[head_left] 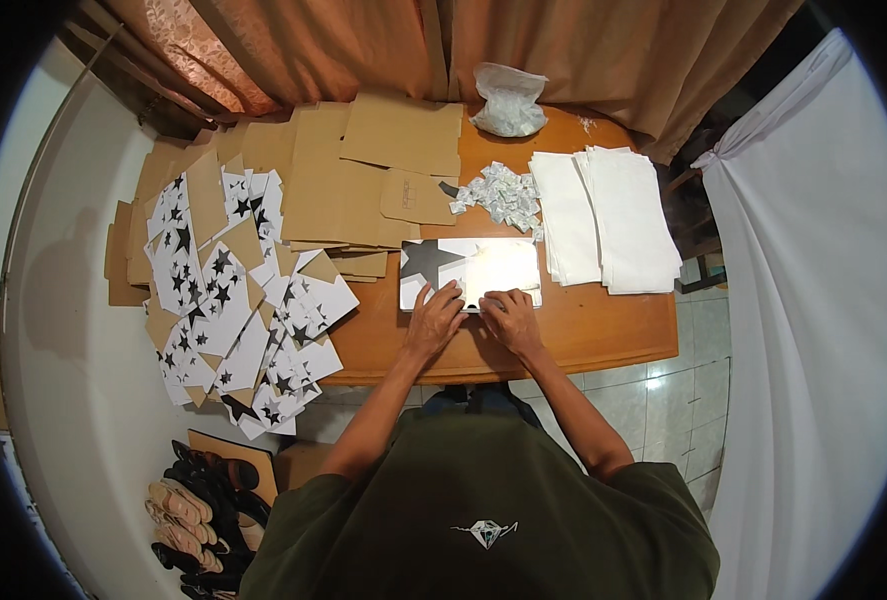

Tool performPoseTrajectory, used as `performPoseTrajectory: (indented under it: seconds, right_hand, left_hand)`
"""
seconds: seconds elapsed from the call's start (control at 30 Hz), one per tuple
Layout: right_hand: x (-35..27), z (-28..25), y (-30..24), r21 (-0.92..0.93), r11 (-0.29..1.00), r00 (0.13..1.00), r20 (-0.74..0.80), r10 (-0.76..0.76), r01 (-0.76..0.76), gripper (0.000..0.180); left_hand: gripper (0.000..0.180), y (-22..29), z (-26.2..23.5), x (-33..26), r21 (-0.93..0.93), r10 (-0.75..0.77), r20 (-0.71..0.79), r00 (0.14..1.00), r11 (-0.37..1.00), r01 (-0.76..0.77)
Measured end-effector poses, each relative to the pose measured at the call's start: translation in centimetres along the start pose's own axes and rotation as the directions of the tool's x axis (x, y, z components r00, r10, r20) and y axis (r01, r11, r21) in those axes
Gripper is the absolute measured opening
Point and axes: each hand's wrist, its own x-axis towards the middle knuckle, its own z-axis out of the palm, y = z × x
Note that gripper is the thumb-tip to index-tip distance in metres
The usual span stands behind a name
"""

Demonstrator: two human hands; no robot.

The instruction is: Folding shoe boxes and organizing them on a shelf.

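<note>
A white box (449,258) printed with black stars lies flat on the wooden table in front of me, its top shining brightly on the right half. At its near edge, left of the middle, my left hand (436,318) has its fingers bent over the rim. My right hand (511,318) grips the same edge a little further right, fingers curled on it. A small dark notch shows at the edge between the hands. What the thumbs do underneath is partly hidden.
Left lie a heap of star-printed cardboard sheets (228,292) and stacked brown cardboard (315,200). Beyond the box are small white packets (504,194) and a clear plastic bag (509,102). White paper sheets (628,220) are stacked right. Shoes (188,515) stand lower left.
</note>
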Motion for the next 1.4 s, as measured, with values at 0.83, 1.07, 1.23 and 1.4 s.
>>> performPoseTrajectory:
  seconds: [0.83,1.07,1.23,1.4]
  right_hand:
    - [0.9,0.3,0.5,-0.113,0.99,0.996,-0.001,-0.084,0.084,0.028]
    - [0.8,-3.6,-1.4,0.012,0.997,0.997,0.022,-0.072,0.071,0.018]
    - [3.7,-7.5,4.3,0.309,0.926,0.963,-0.086,0.254,-0.217,0.025]
    - [3.9,-7.7,13.1,0.332,0.874,0.924,-0.022,0.383,-0.354,0.03]
  left_hand:
    - [0.009,-0.3,1.2,1.3,0.087,0.073,-0.11,0.991,0.994,-0.063]
    - [0.016,2.6,-0.1,-1.2,0.072,0.012,-0.083,0.996,0.997,-0.006]
    - [0.017,6.9,-1.9,2.0,0.005,-0.05,-0.17,0.984,0.999,0.052]
    - [0.017,11.9,2.3,3.6,-0.179,-0.198,-0.105,0.974,0.968,0.177]
